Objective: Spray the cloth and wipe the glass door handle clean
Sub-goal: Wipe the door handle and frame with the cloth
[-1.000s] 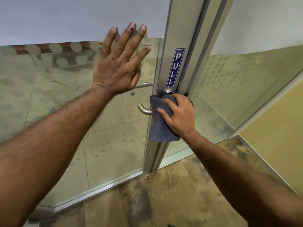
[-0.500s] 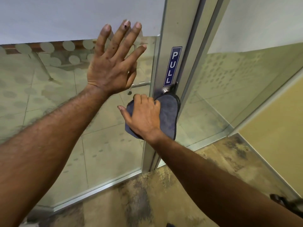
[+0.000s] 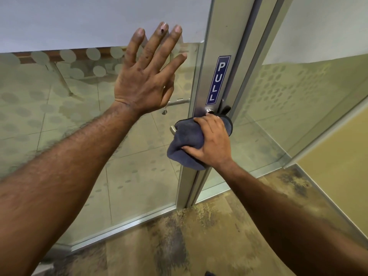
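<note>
Handle (image 3: 172, 129) metal shows only at its curved left tip, since I have the dark blue cloth (image 3: 186, 145) bunched over the rest, just below the PULL sign (image 3: 218, 79) on the aluminium door frame (image 3: 201, 96). My right hand (image 3: 212, 143) is clamped on that cloth, fingers curled over its top. My left hand (image 3: 148, 76) lies flat against the glass door (image 3: 79, 120), fingers spread apart, holding nothing.
</note>
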`<state>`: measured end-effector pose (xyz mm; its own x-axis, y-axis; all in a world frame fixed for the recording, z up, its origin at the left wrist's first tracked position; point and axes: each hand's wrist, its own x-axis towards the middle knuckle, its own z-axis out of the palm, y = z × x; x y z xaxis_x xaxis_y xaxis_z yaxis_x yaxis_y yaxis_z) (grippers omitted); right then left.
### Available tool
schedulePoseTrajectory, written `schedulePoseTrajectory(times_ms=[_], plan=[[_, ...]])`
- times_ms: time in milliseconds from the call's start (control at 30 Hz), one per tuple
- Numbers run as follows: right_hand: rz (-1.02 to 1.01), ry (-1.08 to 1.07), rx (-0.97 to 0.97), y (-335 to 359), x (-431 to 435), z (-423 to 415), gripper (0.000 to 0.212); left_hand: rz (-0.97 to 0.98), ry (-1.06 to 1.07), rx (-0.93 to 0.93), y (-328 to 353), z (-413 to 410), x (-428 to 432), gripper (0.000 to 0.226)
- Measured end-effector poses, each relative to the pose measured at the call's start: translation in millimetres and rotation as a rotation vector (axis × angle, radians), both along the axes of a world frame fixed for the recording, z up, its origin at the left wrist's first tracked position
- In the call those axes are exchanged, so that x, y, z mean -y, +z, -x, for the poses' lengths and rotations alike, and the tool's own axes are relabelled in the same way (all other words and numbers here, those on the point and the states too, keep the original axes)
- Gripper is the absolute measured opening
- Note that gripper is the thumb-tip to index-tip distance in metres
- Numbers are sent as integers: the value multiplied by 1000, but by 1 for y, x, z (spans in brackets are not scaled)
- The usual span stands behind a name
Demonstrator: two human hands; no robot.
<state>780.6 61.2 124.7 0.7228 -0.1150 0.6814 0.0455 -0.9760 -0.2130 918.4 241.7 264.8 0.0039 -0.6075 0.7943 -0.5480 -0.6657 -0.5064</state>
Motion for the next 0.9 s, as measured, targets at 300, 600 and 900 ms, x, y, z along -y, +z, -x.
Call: schedulePoseTrajectory(times_ms=[300,600,900], plan=[[6,-315,-152,27,-77,-29,52,0,5,17,3,4,0,46],[133,-264,-190,23,-85,-26,53,12,-15,8,0,1,0,46],[578,271,96,-13,-24,-14,27,4,-14,0,1,1,0,47]])
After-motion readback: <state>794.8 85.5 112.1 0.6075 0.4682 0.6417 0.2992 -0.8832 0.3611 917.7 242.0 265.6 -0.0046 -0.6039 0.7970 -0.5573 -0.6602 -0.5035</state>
